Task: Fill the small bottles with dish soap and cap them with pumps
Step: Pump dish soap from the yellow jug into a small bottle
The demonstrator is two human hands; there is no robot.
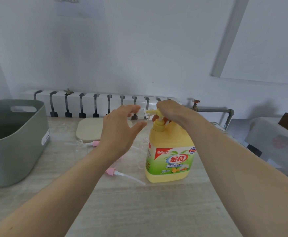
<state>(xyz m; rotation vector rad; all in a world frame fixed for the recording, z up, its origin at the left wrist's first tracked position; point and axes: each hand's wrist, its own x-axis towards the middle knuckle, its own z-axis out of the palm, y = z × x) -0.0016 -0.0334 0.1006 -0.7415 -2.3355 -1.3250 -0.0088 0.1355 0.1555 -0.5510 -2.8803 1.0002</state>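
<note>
Head | soap bottle (pixel 169 161) "金桔" | right fingers (pixel 163 106) grip pump (pixel 159 124) | left fingers (pixel 129 109) wide

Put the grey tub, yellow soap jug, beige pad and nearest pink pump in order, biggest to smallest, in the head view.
1. Grey tub, cut off at the edge.
2. Soap jug.
3. Beige pad; farther back, partly behind the left hand, so jug versus pad is unsure.
4. Nearest pink pump.
</note>
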